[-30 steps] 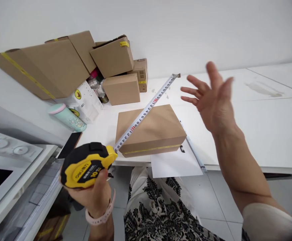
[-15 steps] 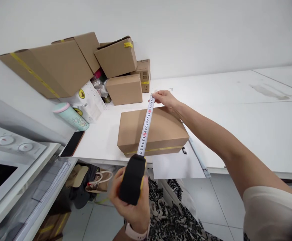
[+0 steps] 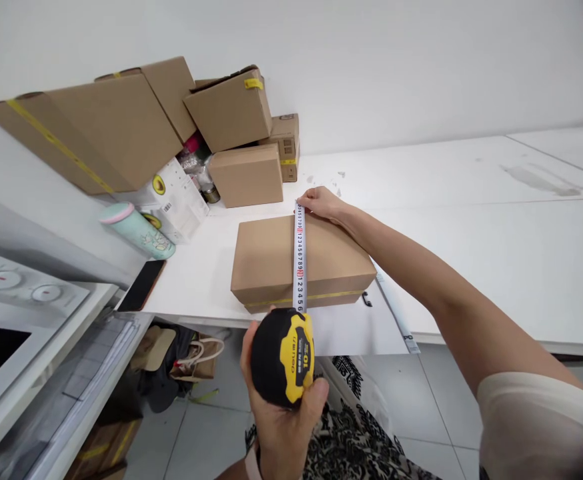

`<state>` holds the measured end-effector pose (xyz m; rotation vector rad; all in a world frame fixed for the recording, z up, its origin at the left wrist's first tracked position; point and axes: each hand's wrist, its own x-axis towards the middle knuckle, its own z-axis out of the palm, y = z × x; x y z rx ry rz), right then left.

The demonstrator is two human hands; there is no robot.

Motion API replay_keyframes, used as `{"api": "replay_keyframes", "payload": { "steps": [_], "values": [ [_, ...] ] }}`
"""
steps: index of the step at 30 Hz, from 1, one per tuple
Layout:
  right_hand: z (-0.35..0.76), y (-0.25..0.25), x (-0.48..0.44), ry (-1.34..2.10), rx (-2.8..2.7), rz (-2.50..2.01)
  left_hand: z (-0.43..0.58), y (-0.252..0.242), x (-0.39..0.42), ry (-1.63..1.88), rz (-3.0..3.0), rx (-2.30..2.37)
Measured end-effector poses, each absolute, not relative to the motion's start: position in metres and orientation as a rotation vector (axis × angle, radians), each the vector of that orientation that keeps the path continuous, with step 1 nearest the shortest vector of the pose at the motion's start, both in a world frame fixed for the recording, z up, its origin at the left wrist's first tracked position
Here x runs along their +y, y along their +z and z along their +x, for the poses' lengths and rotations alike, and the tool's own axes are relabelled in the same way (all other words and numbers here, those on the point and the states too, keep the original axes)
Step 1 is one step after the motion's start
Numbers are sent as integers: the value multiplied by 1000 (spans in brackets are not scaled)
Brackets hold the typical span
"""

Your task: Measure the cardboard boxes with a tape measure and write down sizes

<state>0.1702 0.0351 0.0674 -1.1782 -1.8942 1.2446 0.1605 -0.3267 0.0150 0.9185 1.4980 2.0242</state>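
A flat brown cardboard box (image 3: pixel 266 260) with a yellow tape strip lies near the front edge of the white table (image 3: pixel 496 253). My left hand (image 3: pixel 279 407) grips a black and yellow tape measure case (image 3: pixel 284 357) just below the box's near edge. Its white blade (image 3: pixel 299 257) runs straight across the box top. My right hand (image 3: pixel 321 202) pinches the blade's end down at the box's far edge.
Several cardboard boxes (image 3: pixel 231 113) are stacked against the wall at the back left. A mint bottle (image 3: pixel 139 230) lies beside a white carton (image 3: pixel 176 197); a dark phone (image 3: pixel 141 285) sits near the table's corner. A white sheet (image 3: pixel 361 330) overhangs the table front. A white appliance (image 3: pixel 16 320) stands at left.
My right hand went from open in the air to holding the blade's end at the box's far edge. My left hand brought the case from the left to the box's near edge, squaring the blade.
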Motion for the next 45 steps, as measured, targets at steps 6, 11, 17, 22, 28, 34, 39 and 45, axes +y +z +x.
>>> {"api": "replay_keyframes", "payload": {
  "steps": [6, 11, 17, 22, 28, 34, 39, 45],
  "values": [
    [173, 66, 37, 1138, -2120, -1212, 150, 19, -336, 1778, 988, 1190],
    [176, 70, 32, 1251, -2120, -1147, 160, 25, -329, 1725, 1097, 1009],
    [177, 73, 30, 1338, -2082, -1091, 166, 20, -322, 1768, 1140, 1017],
    [177, 71, 33, 1329, -2075, -1079, 157, 31, -318, 1636, 1335, 1105],
    [178, 74, 31, 1311, -2097, -1107, 156, 34, -300, 1593, 1471, 1122],
    [179, 69, 34, 1298, -2122, -1060, 160, 28, -283, 1592, 1525, 1190],
    [180, 70, 35, 1274, -2169, -1050, 160, 27, -271, 1641, 1610, 1214],
    [181, 74, 30, 1273, -2169, -1067, 159, 16, -259, 1715, 1676, 1177]
  ]
}}
